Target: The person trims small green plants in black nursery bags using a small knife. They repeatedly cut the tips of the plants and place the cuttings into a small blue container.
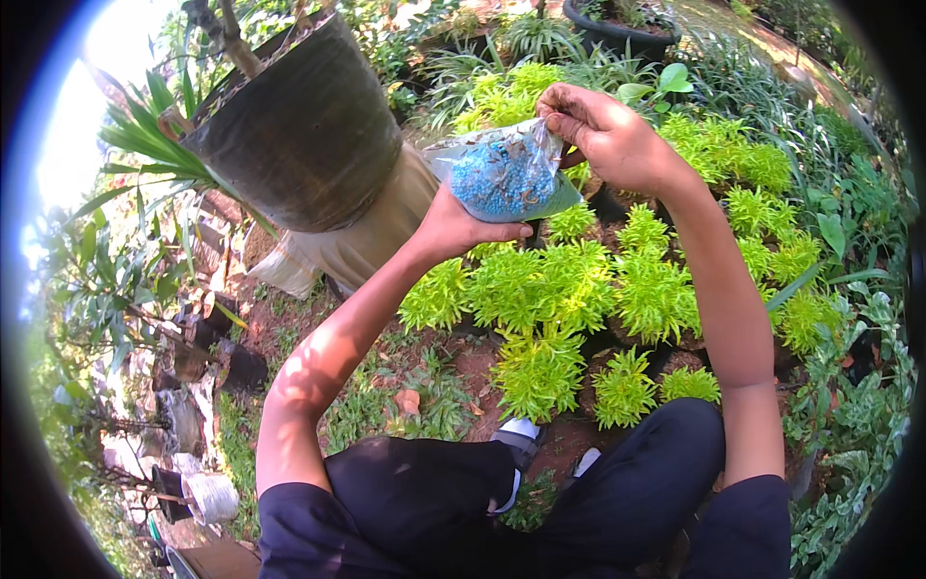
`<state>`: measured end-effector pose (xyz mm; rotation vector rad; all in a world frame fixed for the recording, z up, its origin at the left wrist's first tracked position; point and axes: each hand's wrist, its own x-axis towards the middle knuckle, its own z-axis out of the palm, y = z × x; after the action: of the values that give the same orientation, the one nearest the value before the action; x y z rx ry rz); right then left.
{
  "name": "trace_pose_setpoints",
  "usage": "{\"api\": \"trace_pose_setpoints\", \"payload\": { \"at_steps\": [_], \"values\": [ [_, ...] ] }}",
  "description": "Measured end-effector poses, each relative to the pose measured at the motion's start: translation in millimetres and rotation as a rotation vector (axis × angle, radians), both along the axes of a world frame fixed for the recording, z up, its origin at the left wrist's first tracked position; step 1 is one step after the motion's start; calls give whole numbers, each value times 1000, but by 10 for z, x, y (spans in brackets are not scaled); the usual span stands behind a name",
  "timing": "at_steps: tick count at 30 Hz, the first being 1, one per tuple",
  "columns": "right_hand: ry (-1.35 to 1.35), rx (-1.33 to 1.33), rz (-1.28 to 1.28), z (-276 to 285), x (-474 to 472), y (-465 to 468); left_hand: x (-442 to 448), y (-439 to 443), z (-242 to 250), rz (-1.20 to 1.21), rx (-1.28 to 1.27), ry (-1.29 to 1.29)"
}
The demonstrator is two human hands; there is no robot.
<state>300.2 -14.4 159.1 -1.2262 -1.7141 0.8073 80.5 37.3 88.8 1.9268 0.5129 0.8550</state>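
Note:
A clear plastic bag of blue granules (pixel 499 174), with brown debris on its inner or outer face, is held up in front of me. My left hand (pixel 463 224) supports it from below, thumb along its lower edge. With bent fingertips, my right hand (pixel 604 134) pinches the bag's upper right corner; soil marks those fingers. Beneath the bag stand yellow-green leafy seedlings (pixel 542 282) in dark grow bags, close together.
A large dark planter (pixel 296 123) with a woody trunk leans in at upper left, above a pale woven sack (pixel 289 268). Small black pots (pixel 242 365) line the left side. A wide black pot (pixel 622 32) stands at the top. Leafy plants (pixel 854 449) border the right; my shoe (pixel 519 438) is below.

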Motion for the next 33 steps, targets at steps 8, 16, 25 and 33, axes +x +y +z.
{"api": "trace_pose_setpoints", "payload": {
  "at_steps": [8, 16, 25, 33],
  "values": [
    [-67, -82, -254, 555, 931, -769, 1157, -259, 431, -259, -83, -148],
    [-127, 248, -510, 1004, 1022, -1803, 1597, -985, 638, -332, -395, -47],
    [-730, 107, -447, 625, 722, -2075, 1494, -1597, 118, -215, -435, -112],
    [-725, 111, -508, 304, 708, -1920, 1576, -1451, -8, -162, -413, -105]
  ]
}}
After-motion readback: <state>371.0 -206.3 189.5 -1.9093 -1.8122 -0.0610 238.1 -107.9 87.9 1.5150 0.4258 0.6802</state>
